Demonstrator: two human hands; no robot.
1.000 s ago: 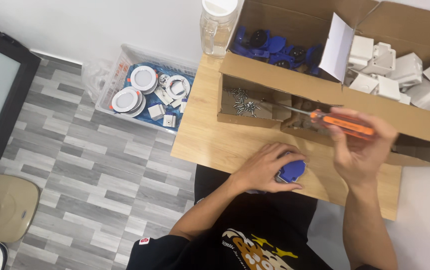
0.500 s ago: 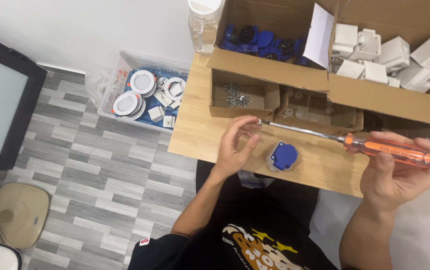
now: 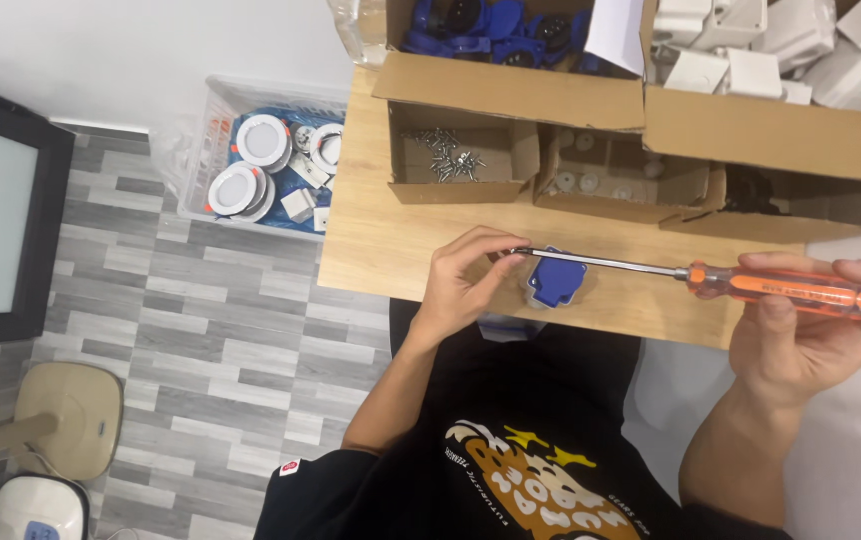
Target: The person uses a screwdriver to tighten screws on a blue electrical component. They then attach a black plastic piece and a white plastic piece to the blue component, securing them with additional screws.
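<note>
Right hand (image 3: 811, 335) is wrapped around the orange handle of the screwdriver (image 3: 786, 287), holding it level so the long steel shaft reaches across to the left. Left hand (image 3: 466, 280) meets it there, fingertips pinched at the very tip of the shaft; whether a screw sits between them is too small to tell. Half a second ago that left hand was higher and a little further from the blue socket part (image 3: 557, 279); now it has dropped in just beside it, and the shaft, which ran above the part, passes right over its upper edge. A second back, the left hand was pressed flat on top of that blue part instead. The part itself rests on the wooden surface (image 3: 391, 240) near its front edge, about midway along. Behind it, along the far side, sits a small open cardboard box of screws (image 3: 451, 160), then another box of white round pieces (image 3: 601, 180). Off the left edge of the surface, down on the floor, a clear bin of white round fittings (image 3: 266, 165).
</note>
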